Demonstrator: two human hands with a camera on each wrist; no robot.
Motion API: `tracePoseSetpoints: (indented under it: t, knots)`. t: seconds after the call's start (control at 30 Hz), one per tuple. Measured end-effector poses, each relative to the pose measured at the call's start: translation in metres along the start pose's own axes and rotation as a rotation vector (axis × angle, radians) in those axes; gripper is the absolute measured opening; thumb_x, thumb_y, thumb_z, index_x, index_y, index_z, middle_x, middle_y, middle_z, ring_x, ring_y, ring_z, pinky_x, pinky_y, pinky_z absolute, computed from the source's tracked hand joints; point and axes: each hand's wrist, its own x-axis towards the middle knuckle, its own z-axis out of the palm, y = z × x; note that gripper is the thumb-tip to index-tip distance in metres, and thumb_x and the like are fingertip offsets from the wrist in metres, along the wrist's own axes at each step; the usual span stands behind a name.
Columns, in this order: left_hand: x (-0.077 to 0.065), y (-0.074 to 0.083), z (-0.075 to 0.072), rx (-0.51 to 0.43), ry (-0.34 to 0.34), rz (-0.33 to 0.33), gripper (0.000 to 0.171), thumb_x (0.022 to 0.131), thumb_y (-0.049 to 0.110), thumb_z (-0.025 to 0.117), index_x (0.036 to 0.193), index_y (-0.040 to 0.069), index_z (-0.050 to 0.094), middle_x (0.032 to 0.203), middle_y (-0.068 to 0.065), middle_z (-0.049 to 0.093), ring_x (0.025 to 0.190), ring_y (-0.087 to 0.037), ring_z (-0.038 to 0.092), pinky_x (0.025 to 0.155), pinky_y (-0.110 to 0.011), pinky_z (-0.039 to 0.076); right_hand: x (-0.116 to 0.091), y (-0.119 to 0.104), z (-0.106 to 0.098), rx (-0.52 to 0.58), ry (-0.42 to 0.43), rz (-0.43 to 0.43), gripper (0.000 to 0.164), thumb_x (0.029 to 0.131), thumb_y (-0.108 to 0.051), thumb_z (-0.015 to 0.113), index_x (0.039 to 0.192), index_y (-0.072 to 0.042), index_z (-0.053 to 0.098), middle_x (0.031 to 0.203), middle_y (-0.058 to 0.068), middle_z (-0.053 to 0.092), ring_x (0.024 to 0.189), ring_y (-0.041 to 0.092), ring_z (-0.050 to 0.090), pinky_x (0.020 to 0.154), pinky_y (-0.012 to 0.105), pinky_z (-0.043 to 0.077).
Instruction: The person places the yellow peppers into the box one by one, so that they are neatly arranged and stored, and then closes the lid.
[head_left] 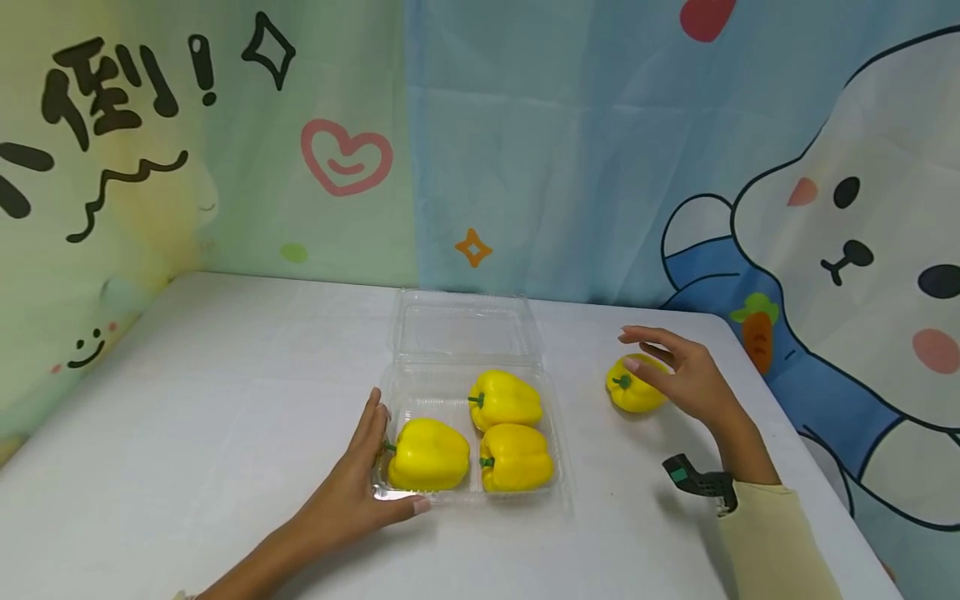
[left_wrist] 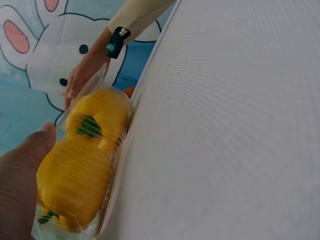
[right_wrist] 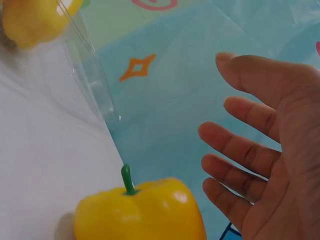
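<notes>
In the head view, a clear plastic clamshell box (head_left: 444, 408) lies with its lid (head_left: 467, 329) folded back. One yellow bell pepper (head_left: 428, 454) sits in its left side, and two more, a rear pepper (head_left: 507, 398) and a front pepper (head_left: 517, 458), fill the right side. My left hand (head_left: 351, 493) rests against the box's front left corner, fingers straight along the side and thumb at the front edge. Over a loose yellow bell pepper (head_left: 633, 390) hovers my right hand (head_left: 693, 382), fingers spread. The right wrist view shows a gap between those fingers and the pepper (right_wrist: 142, 212).
The white table (head_left: 225, 400) meets a printed cloth backdrop (head_left: 555, 167) right behind the lid. The loose pepper stands to the right of the box, near the table's right edge. A dark band (head_left: 701, 482) is around the right wrist.
</notes>
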Motion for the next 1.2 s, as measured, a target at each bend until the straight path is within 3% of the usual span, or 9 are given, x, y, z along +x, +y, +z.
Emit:
tracePoseSetpoints:
  t: [0.23, 0.43, 0.5, 0.7, 0.97, 1.2]
  knots:
    - [0.000, 0.000, 0.000, -0.010, -0.003, -0.005, 0.125, 0.070, 0.049, 0.085, 0.155, 0.001, 0.006, 0.161, 0.004, -0.015, 0.146, -0.029, 0.006, 0.110, -0.051, 0.021, -0.003, 0.011, -0.006, -0.025, -0.003, 0.037, 0.042, 0.092, -0.011, 0.069, 0.133, -0.008, 0.058, 0.130, 0.011, 0.060, 0.123, 0.003, 0.045, 0.104, 0.019, 0.035]
    - [-0.001, 0.002, -0.001, -0.017, -0.010, -0.009, 0.125, 0.070, 0.049, 0.085, 0.155, 0.001, 0.006, 0.161, 0.007, -0.016, 0.146, -0.027, 0.007, 0.111, -0.051, 0.020, -0.007, 0.020, -0.009, -0.041, -0.014, 0.104, 0.046, 0.094, -0.020, 0.067, 0.137, -0.008, 0.055, 0.137, 0.012, 0.055, 0.130, 0.006, 0.039, 0.107, 0.048, 0.033]
    - [-0.001, 0.002, -0.001, -0.015, -0.011, -0.011, 0.125, 0.070, 0.049, 0.085, 0.155, 0.001, 0.006, 0.160, 0.007, -0.016, 0.146, -0.027, 0.007, 0.111, -0.051, 0.020, -0.008, 0.023, -0.010, -0.020, -0.028, 0.119, 0.047, 0.095, -0.020, 0.066, 0.138, -0.006, 0.053, 0.140, 0.013, 0.052, 0.134, 0.011, 0.037, 0.107, 0.053, 0.030]
    - [0.000, 0.002, -0.001, -0.010, -0.010, -0.019, 0.126, 0.070, 0.049, 0.085, 0.155, 0.001, 0.006, 0.160, 0.006, -0.016, 0.145, -0.028, 0.008, 0.110, -0.051, 0.021, -0.008, 0.028, -0.009, 0.053, -0.072, 0.147, 0.049, 0.095, -0.016, 0.066, 0.140, -0.005, 0.051, 0.146, 0.014, 0.045, 0.140, 0.024, 0.029, 0.111, 0.055, 0.023]
    - [0.000, 0.002, -0.002, -0.010, -0.011, -0.010, 0.126, 0.070, 0.048, 0.085, 0.155, 0.001, 0.006, 0.160, 0.008, -0.016, 0.146, -0.027, 0.007, 0.111, -0.050, 0.020, -0.010, 0.034, -0.012, 0.081, -0.168, 0.175, 0.058, 0.095, -0.016, 0.064, 0.147, -0.003, 0.041, 0.150, 0.019, 0.037, 0.139, 0.037, 0.025, 0.108, 0.059, 0.024]
    - [0.000, 0.002, -0.001, -0.011, -0.009, -0.011, 0.126, 0.069, 0.048, 0.085, 0.155, 0.001, 0.006, 0.160, 0.008, -0.016, 0.146, -0.027, 0.007, 0.111, -0.051, 0.021, -0.013, 0.043, -0.012, 0.102, -0.215, 0.234, 0.062, 0.095, -0.019, 0.065, 0.149, -0.004, 0.037, 0.152, 0.019, 0.035, 0.140, 0.041, 0.022, 0.106, 0.068, 0.019]
